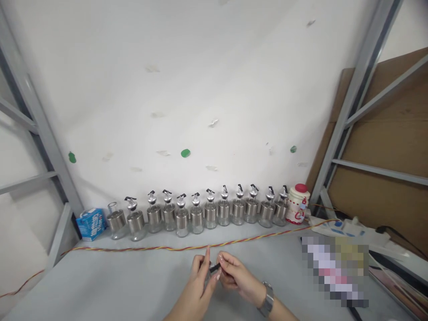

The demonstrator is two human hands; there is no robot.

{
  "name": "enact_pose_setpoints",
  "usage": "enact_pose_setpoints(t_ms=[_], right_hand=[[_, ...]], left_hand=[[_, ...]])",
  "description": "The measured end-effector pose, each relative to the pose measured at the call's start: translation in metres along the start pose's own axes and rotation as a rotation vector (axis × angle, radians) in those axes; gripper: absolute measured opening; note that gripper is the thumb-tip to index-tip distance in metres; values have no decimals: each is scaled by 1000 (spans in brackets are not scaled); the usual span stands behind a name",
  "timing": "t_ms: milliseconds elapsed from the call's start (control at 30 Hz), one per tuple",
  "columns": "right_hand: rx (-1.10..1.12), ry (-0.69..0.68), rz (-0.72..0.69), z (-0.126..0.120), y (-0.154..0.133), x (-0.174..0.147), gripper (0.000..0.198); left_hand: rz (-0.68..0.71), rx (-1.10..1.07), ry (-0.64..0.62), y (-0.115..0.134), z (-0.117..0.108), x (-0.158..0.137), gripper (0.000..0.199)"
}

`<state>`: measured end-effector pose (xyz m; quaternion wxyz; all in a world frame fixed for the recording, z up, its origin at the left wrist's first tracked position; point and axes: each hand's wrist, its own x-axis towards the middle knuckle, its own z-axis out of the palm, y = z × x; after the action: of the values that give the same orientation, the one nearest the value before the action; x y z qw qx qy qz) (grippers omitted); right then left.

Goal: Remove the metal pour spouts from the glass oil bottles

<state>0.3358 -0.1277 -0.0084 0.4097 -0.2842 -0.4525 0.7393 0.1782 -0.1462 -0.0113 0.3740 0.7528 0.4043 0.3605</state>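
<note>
Pinching, both hands: left hand (198,285), index finger raised, thumb pressed to a small black piece (215,268); right hand (239,276), fingertips closed on its right end. Location of piece: between the hands, over the near part of the worktop (133,278); largely covered by fingers, so its full shape cannot be told. Handling, as judged: light, stiff, smooth enough to slip; best held by its two sides. Glass bottles (182,220), steel-coloured sleeves: likely breakable, better gripped at sleeve. Writing: blue box (91,225), white lettering, not legible.
</note>
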Motion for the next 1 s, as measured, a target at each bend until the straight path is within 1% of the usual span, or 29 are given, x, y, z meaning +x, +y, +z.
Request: enact_pose_setpoints(t_ms=[167, 433, 600, 733, 900, 1000], right_hand=[[6, -38, -23, 1, -1, -1, 43], [9, 3, -9, 2, 3, 2, 43], [26, 36, -12, 0, 5, 2, 44], [6, 52, -26, 0, 5, 3, 46], [-59, 18, -71, -2, 8, 5, 43], [-101, 0, -89, -3, 11, 6, 42]], left_hand=[[56, 18, 2, -1, -1, 2, 48], [75, 77, -10, 4, -3, 0, 46], [99, 104, -7, 0, -1, -1, 50], [124, 124, 21, -5, 1, -1, 48], [150, 159, 136, -10, 4, 1, 28], [161, 186, 195, -7, 4, 2, 23]])
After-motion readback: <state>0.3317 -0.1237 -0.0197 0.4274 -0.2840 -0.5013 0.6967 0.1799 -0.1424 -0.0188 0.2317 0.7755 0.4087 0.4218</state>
